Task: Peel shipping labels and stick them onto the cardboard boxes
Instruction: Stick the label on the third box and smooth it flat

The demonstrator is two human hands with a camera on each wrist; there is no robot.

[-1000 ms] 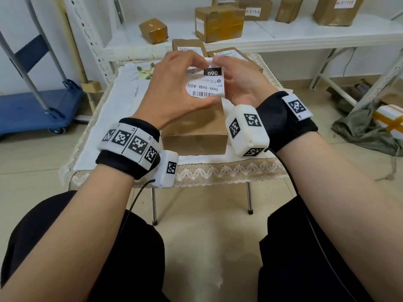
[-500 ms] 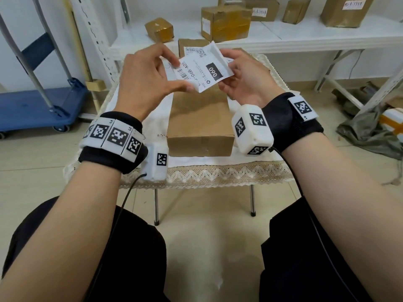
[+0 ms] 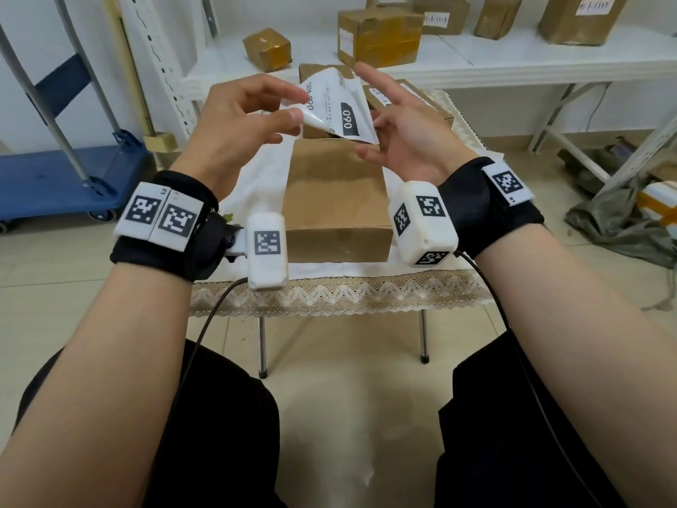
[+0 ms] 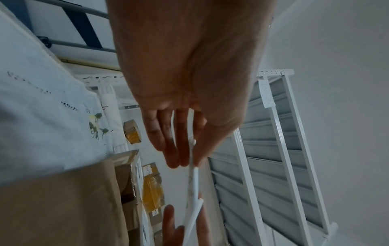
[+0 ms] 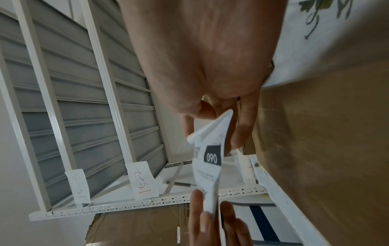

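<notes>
nearest, on the cloth-covered bench (image 3: 256, 170), a plain cardboard box (image 3: 335, 192) lying flat. above its far end, a shipping label (image 3: 339, 104) marked 060, curling, pinched at one corner by left hand (image 3: 234, 122) thumb and forefinger, opposite edge nipped by right hand (image 3: 406, 130), other fingers spread. beyond, more boxes on a white shelf (image 3: 513, 56).

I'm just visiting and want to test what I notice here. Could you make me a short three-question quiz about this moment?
1. True or false: the shipping label already lies flat on the nearest cardboard box.
2. Which hand pinches the label's peeling corner: A left hand, B right hand?
3. Fill in: the black patch on the label reads ___.

Key: 1 false, both hands hold it in the air above the box. 2 A. 3 060.
</notes>
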